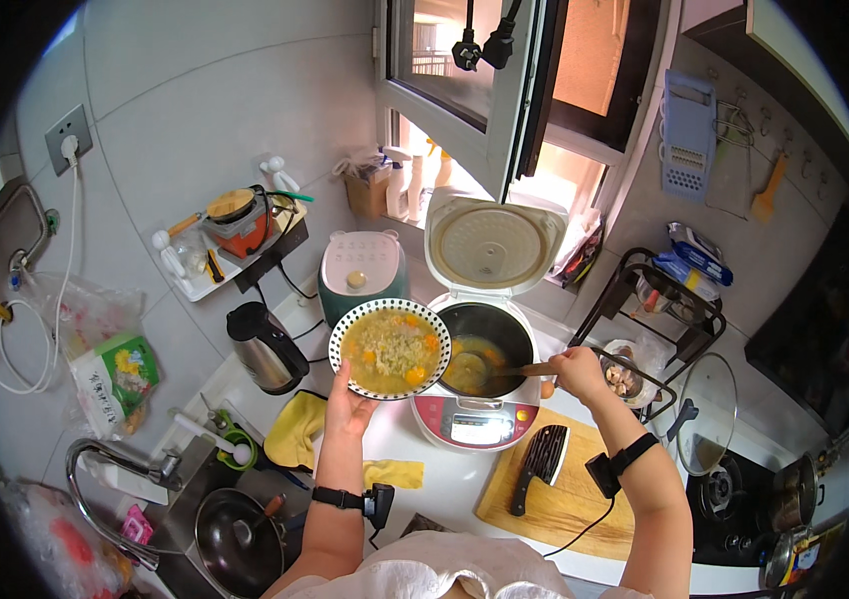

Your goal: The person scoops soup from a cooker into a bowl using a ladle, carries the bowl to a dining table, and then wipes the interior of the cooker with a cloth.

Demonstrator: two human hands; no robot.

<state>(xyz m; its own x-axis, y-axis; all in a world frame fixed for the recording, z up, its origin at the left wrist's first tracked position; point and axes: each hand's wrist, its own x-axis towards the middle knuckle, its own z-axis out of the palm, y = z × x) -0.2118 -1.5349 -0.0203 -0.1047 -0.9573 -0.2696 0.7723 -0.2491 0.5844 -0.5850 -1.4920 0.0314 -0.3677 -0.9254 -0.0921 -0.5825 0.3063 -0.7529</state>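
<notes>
My left hand (349, 408) holds a bowl (390, 349) with a black-dotted rim by its near edge, thumb on the rim. The bowl is full of a yellowish soup with grain and orange chunks. It is held beside the open rice cooker (477, 427), overlapping the left edge of its dark inner pot (518, 341). My right hand (580, 372) grips the wooden handle of a ladle (473, 368), whose round head is down in the soup inside the pot. The cooker's lid (494, 243) stands raised behind the pot.
A cleaver (542, 464) lies on a wooden cutting board (604, 520) at the near right. An electric kettle (267, 352) and a green air fryer (363, 269) stand to the left. The sink holds a wok (237, 543). A glass lid (707, 419) stands by the gas stove (739, 517).
</notes>
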